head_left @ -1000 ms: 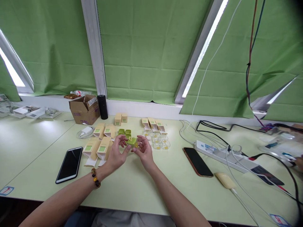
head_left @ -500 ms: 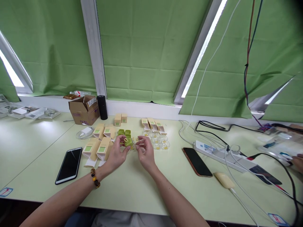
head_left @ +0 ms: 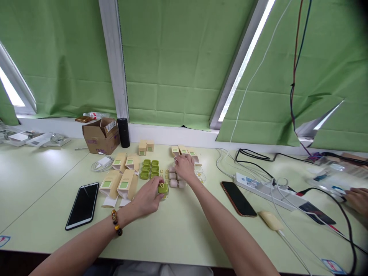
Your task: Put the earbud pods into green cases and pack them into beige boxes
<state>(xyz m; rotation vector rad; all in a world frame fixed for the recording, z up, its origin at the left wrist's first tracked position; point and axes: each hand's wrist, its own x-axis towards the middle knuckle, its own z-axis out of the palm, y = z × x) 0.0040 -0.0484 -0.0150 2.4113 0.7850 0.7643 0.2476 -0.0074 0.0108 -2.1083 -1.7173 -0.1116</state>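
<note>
My left hand (head_left: 150,195) grips a small olive-green case (head_left: 163,188) with a pale loop on top and a clear part beneath. Farther forward, my right hand (head_left: 184,166) reaches over pale pinkish rounded pieces (head_left: 173,183); its fingers are bent together, and whatever they pinch is hidden. Open green square pieces (head_left: 144,174) stand in two columns beyond my left hand. Tiny yellow pieces (head_left: 166,176) lie between these and the pinkish ones. Clear plastic covers (head_left: 201,177) sit right of my right hand, partly hidden by it.
Opened kraft boxes (head_left: 127,184) stand left of my left hand, more kraft boxes (head_left: 183,150) behind my right. A phone (head_left: 82,205) lies at left, another phone (head_left: 238,198) at right beside a power strip (head_left: 258,188) and cables. Another person's hand (head_left: 356,199) shows at far right.
My hands have separated. The left, with the green case, came nearer and slightly right; the right moved forward and right over the pinkish pieces.
</note>
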